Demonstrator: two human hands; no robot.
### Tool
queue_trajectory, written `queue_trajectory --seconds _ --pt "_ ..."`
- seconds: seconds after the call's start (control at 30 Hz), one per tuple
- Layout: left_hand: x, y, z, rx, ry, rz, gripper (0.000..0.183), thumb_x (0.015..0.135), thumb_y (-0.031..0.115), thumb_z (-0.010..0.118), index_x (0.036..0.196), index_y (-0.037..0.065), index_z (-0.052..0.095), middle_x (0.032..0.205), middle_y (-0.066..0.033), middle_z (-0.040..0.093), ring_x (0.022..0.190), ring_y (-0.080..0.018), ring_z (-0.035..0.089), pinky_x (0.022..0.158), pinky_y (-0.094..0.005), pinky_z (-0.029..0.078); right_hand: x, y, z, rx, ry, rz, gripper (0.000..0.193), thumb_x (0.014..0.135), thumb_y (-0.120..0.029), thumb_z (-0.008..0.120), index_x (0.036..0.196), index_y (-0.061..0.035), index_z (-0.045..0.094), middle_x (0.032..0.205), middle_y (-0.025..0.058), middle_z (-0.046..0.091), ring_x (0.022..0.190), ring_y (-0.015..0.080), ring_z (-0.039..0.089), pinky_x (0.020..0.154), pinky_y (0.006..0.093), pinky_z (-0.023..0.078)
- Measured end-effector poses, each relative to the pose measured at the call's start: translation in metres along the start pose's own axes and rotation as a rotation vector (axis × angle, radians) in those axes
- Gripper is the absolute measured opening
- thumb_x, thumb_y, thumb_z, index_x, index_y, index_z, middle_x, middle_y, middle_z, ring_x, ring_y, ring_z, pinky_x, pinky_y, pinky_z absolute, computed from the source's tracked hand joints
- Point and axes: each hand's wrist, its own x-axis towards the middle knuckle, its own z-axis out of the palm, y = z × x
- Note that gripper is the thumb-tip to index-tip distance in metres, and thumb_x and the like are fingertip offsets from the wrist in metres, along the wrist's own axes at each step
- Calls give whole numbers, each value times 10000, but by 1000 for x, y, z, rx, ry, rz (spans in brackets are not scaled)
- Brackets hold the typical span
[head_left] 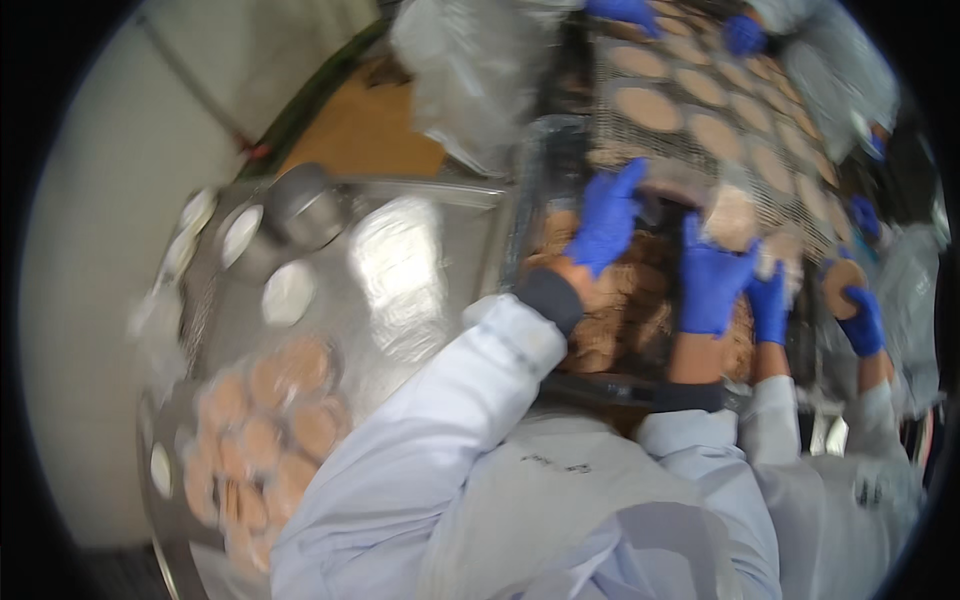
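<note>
At the near end of a mesh conveyor belt point(612, 120), my left hand point(607, 222) in a blue glove is open, its fingers stretched toward the belt's edge. A patty point(672, 183) tips over that edge just right of its fingertips. Gripped at the fingers of my right hand point(715, 285), also gloved in blue, is a pale round patty point(731, 217), blurred by motion. Below both hands a dark bin point(540, 165) holds a heap of brown patties point(600, 325).
To the left, a steel table point(350, 300) bears bagged patties point(265, 430), a stack of clear film point(400, 270), a metal pot point(308, 208) and a white disc point(290, 293). Close on my right, a co-worker's gloved hands point(862, 320) handle patties. Other gloved hands point(742, 35) are at the belt's far end.
</note>
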Motion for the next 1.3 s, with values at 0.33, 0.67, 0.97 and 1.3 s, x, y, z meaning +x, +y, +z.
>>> queue_trajectory --seconds 0.33,0.67,0.97,1.3 --pt "-43 -13 30 -193 -3 -216 297 839 49 516 1130 -13 509 1060 -86 573 969 -152 549 835 -253 440 -7 16 -28 43 197 61 345 855 -181 490 1158 -26 436 1082 129 532 927 265 540 809 368 457" --pt "-32 -34 -57 -374 240 -219 366 885 281 491 1204 115 424 998 -38 533 847 -157 528 754 -326 469 2 11 -98 -307 308 232 339 863 -140 457 1173 -16 396 1100 129 514 979 287 537 802 419 470" --pt "4 21 14 -688 1 -205 456 859 213 529 1235 17 362 1214 -189 430 1114 -315 447 950 -453 381 24 -9 -5 -200 -39 192 466 855 -240 518 1245 -45 356 1220 139 448 1080 295 488 858 440 440" --pt "-45 19 -13 -594 79 -410 494 857 244 535 1246 -8 361 1194 -156 470 1086 -275 483 893 -395 434 -30 -27 4 -187 -84 90 417 831 -120 534 1206 8 404 1169 142 489 1046 265 508 896 422 426"
